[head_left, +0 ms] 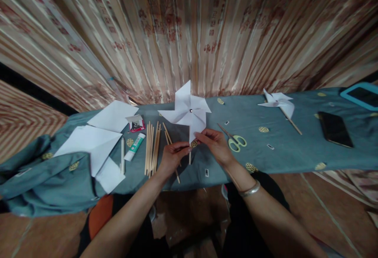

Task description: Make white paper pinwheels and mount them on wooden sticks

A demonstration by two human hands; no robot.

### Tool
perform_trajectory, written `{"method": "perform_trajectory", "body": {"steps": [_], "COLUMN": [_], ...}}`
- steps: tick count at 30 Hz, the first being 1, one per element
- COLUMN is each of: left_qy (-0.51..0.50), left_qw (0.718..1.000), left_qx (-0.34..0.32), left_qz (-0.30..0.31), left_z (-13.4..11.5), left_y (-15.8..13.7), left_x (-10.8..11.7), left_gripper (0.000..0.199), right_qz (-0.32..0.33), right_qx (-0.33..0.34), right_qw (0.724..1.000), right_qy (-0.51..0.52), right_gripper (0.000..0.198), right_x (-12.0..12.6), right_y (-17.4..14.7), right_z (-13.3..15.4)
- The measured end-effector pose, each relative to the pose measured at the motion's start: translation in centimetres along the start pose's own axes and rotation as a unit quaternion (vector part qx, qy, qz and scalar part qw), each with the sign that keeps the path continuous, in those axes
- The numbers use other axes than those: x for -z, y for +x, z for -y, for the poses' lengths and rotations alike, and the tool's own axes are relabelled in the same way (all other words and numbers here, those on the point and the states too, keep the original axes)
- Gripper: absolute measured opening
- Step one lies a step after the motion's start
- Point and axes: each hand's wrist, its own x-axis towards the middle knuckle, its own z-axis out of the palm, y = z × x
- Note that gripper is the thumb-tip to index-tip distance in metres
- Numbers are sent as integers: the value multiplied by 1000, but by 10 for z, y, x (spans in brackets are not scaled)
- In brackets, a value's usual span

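Observation:
A white paper pinwheel (183,106) with a shiny pin at its centre stands upright on a thin wooden stick (190,158) in front of me. My left hand (173,156) is closed, its fingers pinching the stick just below the blades. With thumb and fingers together, my right hand (215,144) grips the lower tip of the pinwheel's bottom blade. Left of my left hand lie several loose wooden sticks (152,147). A pair of scissors (234,140) with pale green handles rests to the right of my right hand.
Toward the left are a glue stick (135,147), a small red box of pins (136,125), a white pen-like stick (123,155) and sheets of white paper (85,141). On the right lie another pinwheel (279,101), a black phone (335,129) and a blue-framed tablet (363,95). A curtain hangs behind the cloth-covered table (283,147).

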Motion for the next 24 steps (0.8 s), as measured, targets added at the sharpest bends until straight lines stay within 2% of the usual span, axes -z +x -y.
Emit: {"method": "perform_trajectory", "body": {"steps": [7, 11, 14, 17, 19, 21, 24], "left_qy": [-4, 5, 8, 8, 12, 20, 37], "left_qw": [1000, 1000, 1000, 1000, 1000, 999, 998], "left_qx": [-2, 0, 6, 12, 16, 19, 21], "left_qz": [4, 0, -6, 4, 17, 34, 53], "left_z": [2, 0, 1, 3, 3, 2, 0], "left_y": [0, -1, -1, -2, -4, -6, -8], "left_x": [1, 2, 3, 3, 3, 3, 4], "left_gripper": [31, 32, 33, 32, 30, 28, 26], "right_qz": [6, -13, -81, -184, -222, -218, -172], "right_qx": [10, 42, 74, 107, 129, 138, 113], "right_qw": [1000, 995, 988, 973, 964, 963, 976], "right_qy": [-28, -85, -108, -86, -72, -73, -73], "right_gripper": [31, 36, 39, 33, 31, 35, 36], "right_x": [-3, 7, 26, 46, 54, 58, 56], "right_y": [0, 4, 13, 26, 33, 38, 41], "right_z": [-5, 2, 7, 9, 8, 7, 6]}}
